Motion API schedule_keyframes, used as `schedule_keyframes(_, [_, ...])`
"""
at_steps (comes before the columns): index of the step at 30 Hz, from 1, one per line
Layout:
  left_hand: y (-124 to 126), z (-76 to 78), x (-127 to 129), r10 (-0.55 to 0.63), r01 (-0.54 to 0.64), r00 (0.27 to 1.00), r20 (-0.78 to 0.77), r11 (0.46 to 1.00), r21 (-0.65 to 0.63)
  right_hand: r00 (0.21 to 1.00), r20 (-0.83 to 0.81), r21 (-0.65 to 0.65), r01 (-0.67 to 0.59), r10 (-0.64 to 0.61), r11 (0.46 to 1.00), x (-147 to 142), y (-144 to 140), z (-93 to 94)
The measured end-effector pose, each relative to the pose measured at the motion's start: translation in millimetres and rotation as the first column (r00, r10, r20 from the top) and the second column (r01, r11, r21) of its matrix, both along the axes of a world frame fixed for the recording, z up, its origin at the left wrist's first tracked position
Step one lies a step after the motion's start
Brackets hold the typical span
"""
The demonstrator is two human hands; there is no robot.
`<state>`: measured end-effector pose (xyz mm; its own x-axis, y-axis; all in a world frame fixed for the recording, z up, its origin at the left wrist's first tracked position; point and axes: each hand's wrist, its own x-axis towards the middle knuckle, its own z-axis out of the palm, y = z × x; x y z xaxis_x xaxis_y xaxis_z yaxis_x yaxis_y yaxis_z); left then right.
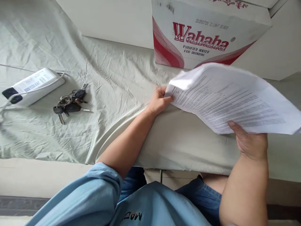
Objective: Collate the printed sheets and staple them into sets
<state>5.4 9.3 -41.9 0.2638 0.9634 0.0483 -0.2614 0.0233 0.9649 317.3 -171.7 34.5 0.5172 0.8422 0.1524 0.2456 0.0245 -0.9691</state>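
Note:
A stack of printed white paper sheets [232,97] is lifted above the cloth-covered table, tilted, with lines of small text facing up. My left hand [158,101] pinches the stack's left corner, where one sheet curls upward. My right hand [250,142] grips the stack's near edge from below, thumb on top of the page. Both forearms reach in from the bottom of the view, the left sleeve light blue and pushed up.
A red and white Wahaha water carton [202,31] stands right behind the papers. A bunch of keys [70,103] and a white power strip [31,85] with its cable lie at the left on the wrinkled pale green cloth [113,81].

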Motion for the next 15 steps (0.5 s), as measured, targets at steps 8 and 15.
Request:
schedule_keyframes(8, [5,12.9,-17,-0.045,0.049,0.996,-0.076,0.997,0.06,0.999,-0.035,-0.056,-0.002,0.0,0.998,11,-5,-3.5])
schedule_keyframes(15, [3,10.1,-19,-0.182,0.201,0.957,-0.226,0.977,0.067,0.992,-0.124,-0.041,-0.017,0.012,0.999,2,2,-2.9])
